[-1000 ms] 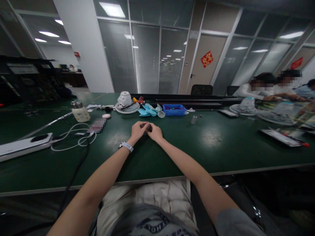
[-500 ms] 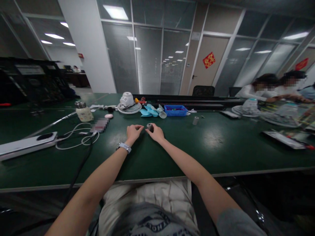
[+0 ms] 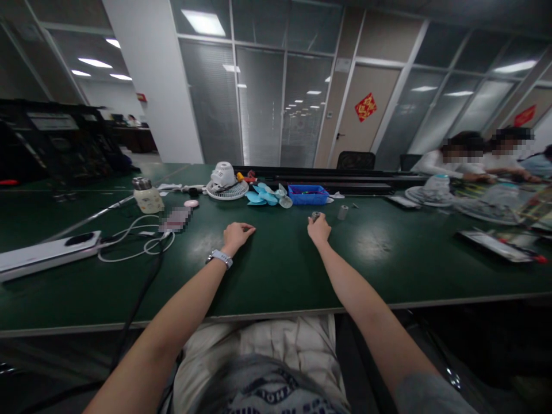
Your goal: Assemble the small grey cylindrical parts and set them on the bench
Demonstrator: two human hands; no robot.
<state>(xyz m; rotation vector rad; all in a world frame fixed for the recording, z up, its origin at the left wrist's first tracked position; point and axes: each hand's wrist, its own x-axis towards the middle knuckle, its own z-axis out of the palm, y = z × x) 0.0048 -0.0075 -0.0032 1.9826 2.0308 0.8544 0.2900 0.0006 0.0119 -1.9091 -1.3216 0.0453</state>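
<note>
My right hand [image 3: 319, 229] grips a small grey metal cylinder [image 3: 316, 215], whose top shows above the fingers; its exact kind is too small to tell. A similar metal cylinder [image 3: 342, 212] stands upright on the green table, a short way to the right and apart from that hand. Farther left, over the table, is my left hand [image 3: 238, 234], with a watch on the wrist. Its thumb and index finger are drawn together at the tips, and I cannot make out anything between them.
Behind the hands stand a white fan part [image 3: 224, 183], blue fan blades [image 3: 263, 195] and a blue basket [image 3: 307, 194] of small parts. On the left are a bottle [image 3: 147, 195], a phone with white cables and a long white box [image 3: 47, 256]. Other people sit at the far right.
My right hand has moved to the right, away from my left hand, carrying the metal cylinder close to the standing one. My left hand has stayed almost in place.
</note>
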